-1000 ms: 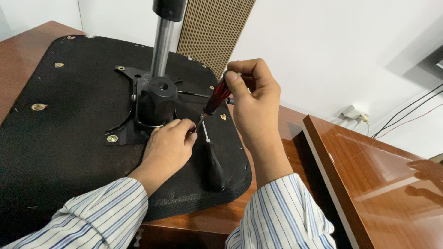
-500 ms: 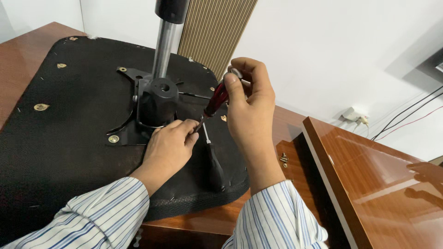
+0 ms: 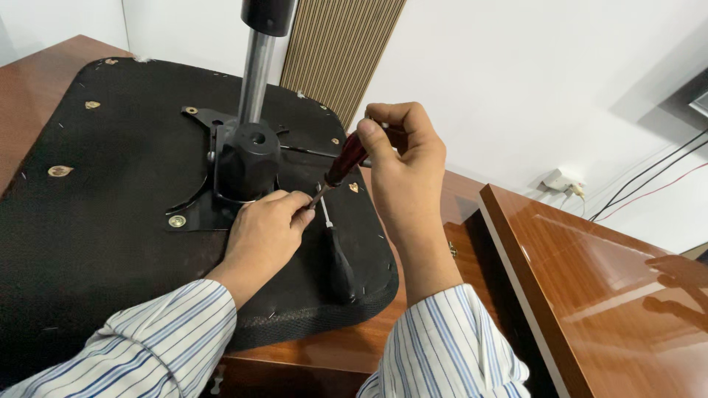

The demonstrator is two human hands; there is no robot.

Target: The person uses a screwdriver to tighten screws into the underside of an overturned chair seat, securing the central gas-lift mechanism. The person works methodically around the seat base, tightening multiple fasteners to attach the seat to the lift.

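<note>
head view: at frame centre, the right hand [image 3: 404, 171] gripped a dark-red-handled screwdriver [image 3: 345, 161], its long axis slanting tip-down toward lower left; the left hand [image 3: 264, 230] pinched its metal shaft against the black chair-seat underside [image 3: 96, 221].

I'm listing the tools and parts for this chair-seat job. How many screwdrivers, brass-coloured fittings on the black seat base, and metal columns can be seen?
Screwdrivers: 2, a red-handled one in the right hand and a black-handled one lying on the seat base
Visible brass-coloured fittings: 5, e.g.
Metal columns: 1
Total: 8
</note>
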